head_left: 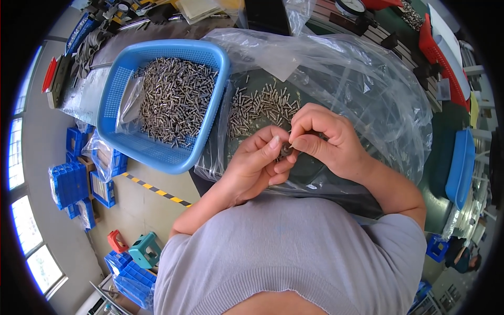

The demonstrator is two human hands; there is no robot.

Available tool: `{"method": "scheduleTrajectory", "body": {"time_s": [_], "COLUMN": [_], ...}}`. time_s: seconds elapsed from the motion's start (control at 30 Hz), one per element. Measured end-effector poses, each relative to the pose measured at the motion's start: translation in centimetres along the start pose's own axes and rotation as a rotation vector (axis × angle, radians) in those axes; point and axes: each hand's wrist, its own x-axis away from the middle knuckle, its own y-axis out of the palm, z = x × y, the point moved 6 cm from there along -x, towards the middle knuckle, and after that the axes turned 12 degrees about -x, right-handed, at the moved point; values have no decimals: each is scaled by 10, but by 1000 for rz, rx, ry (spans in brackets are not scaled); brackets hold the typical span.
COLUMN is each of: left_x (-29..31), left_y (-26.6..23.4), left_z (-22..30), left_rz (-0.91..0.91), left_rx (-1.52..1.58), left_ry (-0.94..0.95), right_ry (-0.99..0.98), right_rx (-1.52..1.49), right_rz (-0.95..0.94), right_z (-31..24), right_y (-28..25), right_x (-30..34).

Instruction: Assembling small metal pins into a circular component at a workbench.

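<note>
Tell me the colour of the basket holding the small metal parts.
The basket is blue; it shows best in the head view.

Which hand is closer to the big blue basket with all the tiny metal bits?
The left. The left hand is just right of the basket, slightly apart; the right hand is farther right, beyond the left one.

No words or numbers can be read. The face of the round dial (350, 6) is too small to make out.
</note>
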Motion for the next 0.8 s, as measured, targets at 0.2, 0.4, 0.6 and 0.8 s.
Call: {"method": "scheduleTrajectory", "body": {"time_s": [0.2, 0.4, 0.6, 0.8], "left_x": [0, 0, 1, 2], "left_y": [1, -2, -2, -2], "left_z": [1, -2, -4, -3], "left_rz": [14, 6, -31, 11], "left_rx": [8, 0, 9, -17], "left_ry": [-10, -15, -9, 0], "right_ry": [-83, -95, -141, -167], "right_rx": [98, 138, 210, 221], "right_rz": [-27, -35, -77, -65], "right_z": [-2, 0, -4, -9], "right_y": [4, 5, 4, 1], "right_x": [1, -1, 0, 1]}}
